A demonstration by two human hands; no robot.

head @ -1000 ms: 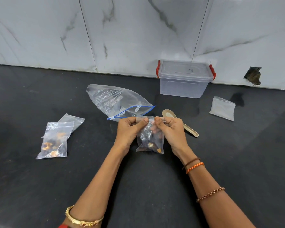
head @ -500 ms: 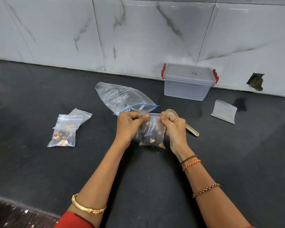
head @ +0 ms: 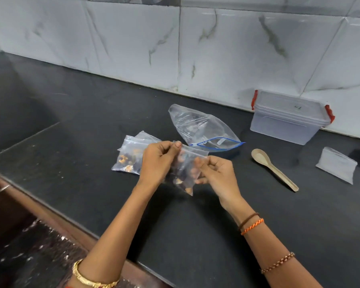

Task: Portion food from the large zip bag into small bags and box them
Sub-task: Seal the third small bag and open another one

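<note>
A small clear bag (head: 185,173) with dark and orange food pieces hangs above the black counter (head: 195,235). My left hand (head: 158,161) pinches its top left corner. My right hand (head: 216,173) pinches its right edge just under the zip strip. The large zip bag (head: 200,127) with a blue seal lies behind my hands, nearly empty. A filled small bag (head: 129,156) lies just left of my left hand, on top of another small bag. The clear box (head: 287,117), lid on with red clips, stands by the wall at the right.
A pale spoon (head: 272,168) lies right of my hands. An empty small bag (head: 337,165) lies further right. The white marble-tile wall (head: 175,48) runs along the back. The counter's front edge (head: 60,213) slants across the lower left.
The view has swung left and down, so everything sits further right. Both hands have carried the small bag left, close to the filled bags. My right hand has slipped lower on the bag's edge.
</note>
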